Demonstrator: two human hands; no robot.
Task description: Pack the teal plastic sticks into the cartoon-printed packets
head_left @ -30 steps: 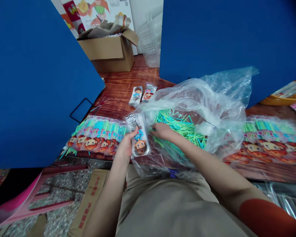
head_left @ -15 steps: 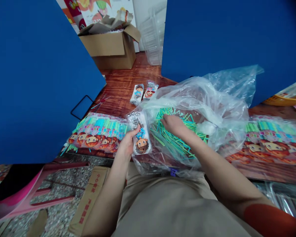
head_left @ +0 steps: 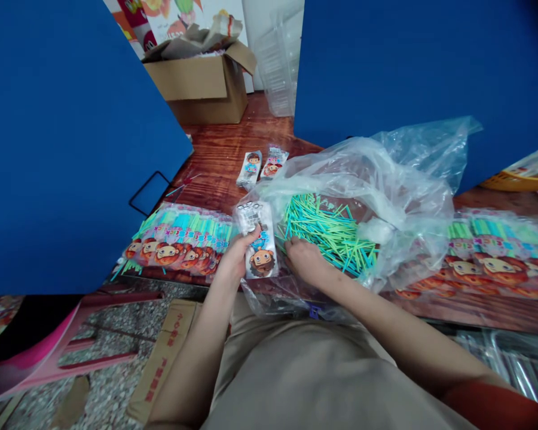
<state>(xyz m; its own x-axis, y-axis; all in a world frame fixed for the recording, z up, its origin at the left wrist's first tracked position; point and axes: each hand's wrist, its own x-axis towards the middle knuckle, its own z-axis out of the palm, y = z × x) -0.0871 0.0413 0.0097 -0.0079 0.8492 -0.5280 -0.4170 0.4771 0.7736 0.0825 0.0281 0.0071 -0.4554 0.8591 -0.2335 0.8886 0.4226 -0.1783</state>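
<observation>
My left hand [head_left: 237, 258] grips a stack of printed plastic packets [head_left: 260, 263] with a cartoon child on the front, thumb on top. My right hand [head_left: 303, 260] is closed at the near left edge of a loose pile of thin green and blue plastic sticks [head_left: 327, 230], close to the packets. What its fingers hold, if anything, is hidden. The pile lies in a large clear plastic bag [head_left: 367, 167], opened out on the wooden table [head_left: 219, 158].
Filled packets lie in overlapping rows at left [head_left: 183, 242] and right [head_left: 488, 251]. Two small packet stacks [head_left: 250, 169] sit behind the bag. Blue panels [head_left: 72, 149] flank the table. An open cardboard box [head_left: 197, 89] and clear plastic trays [head_left: 275, 65] stand at the back.
My right hand has come from the top of the stick pile toward me, down to its near left edge. My left hand still holds the packets, shifted slightly right.
</observation>
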